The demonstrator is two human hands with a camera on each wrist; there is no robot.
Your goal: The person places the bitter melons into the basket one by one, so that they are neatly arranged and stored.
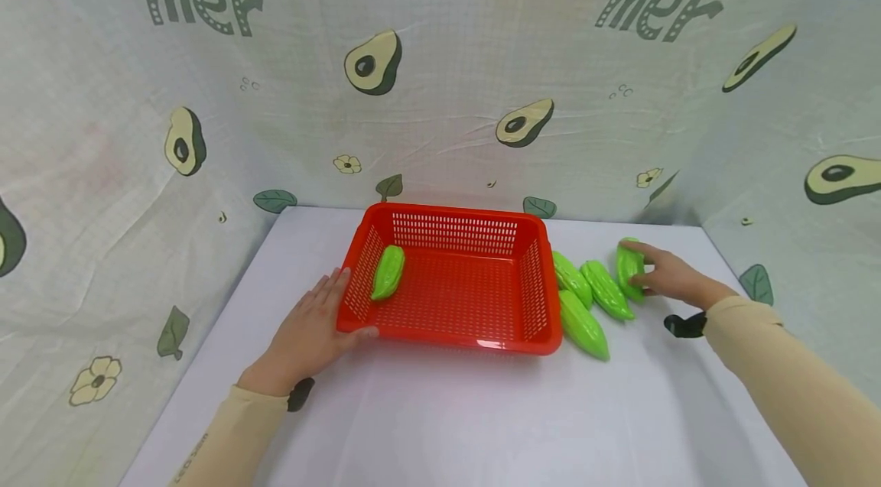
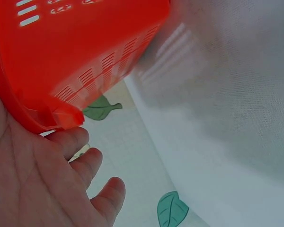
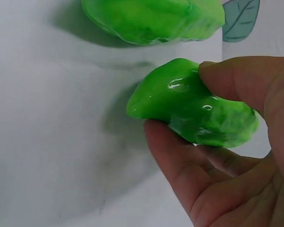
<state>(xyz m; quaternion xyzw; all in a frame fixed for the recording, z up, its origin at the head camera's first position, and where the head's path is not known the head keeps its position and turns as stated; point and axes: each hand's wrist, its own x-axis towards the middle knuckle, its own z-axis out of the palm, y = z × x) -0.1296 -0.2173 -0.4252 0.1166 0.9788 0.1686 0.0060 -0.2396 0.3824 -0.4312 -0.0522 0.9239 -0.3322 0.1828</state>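
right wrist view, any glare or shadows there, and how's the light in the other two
Right wrist: white glints on the green piece in the right hand, with a soft shadow beside it on the white table; head: fairly even light, one bright glare spot on the near rim of the red basket; left wrist: dimmer, with broad soft shadows on the table.
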